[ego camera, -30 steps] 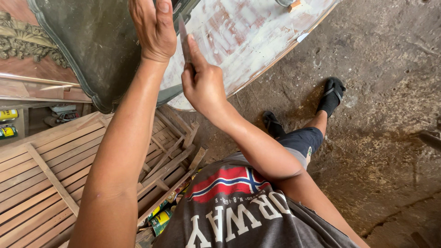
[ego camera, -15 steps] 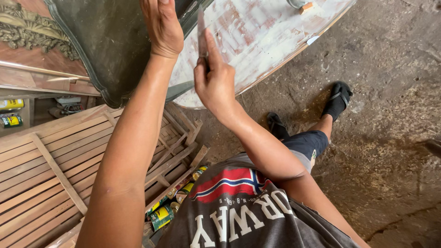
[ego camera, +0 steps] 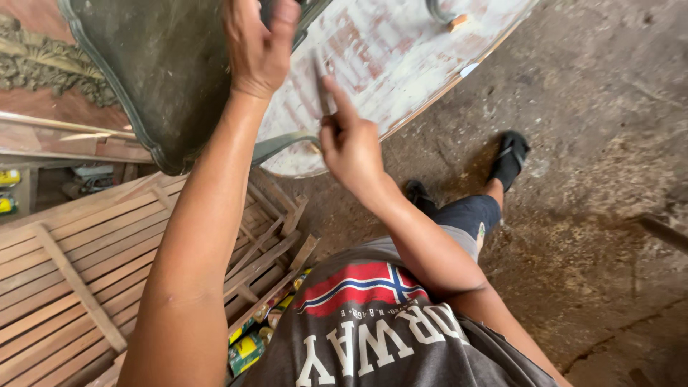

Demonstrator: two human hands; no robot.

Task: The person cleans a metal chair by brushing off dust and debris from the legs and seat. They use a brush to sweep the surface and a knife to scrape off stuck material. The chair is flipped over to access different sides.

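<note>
My left hand [ego camera: 259, 46] reaches up and curls over the edge of a dark grey-green panel [ego camera: 158, 79] with a scalloped rim. To the right of it, my right hand [ego camera: 351, 147] grips a thin flat blade [ego camera: 320, 82], the index finger stretched along it. The blade's tip rests on a worn, white-painted wooden board [ego camera: 408, 50] with pink streaks. A curved metal strip [ego camera: 283, 143] sits at the board's lower edge, just left of my right hand.
Slatted wooden frames [ego camera: 86, 265] lie stacked at the lower left. Yellow and green cans [ego camera: 247, 351] sit beneath them by my shirt. My feet in black sandals [ego camera: 510, 158] stand on a rough, stained concrete floor [ego camera: 609, 201]. A carved ornate piece [ego camera: 43, 64] lies at the left.
My right hand with the blade has edged slightly to the right along the white board. The left hand keeps its hold on the dark panel.
</note>
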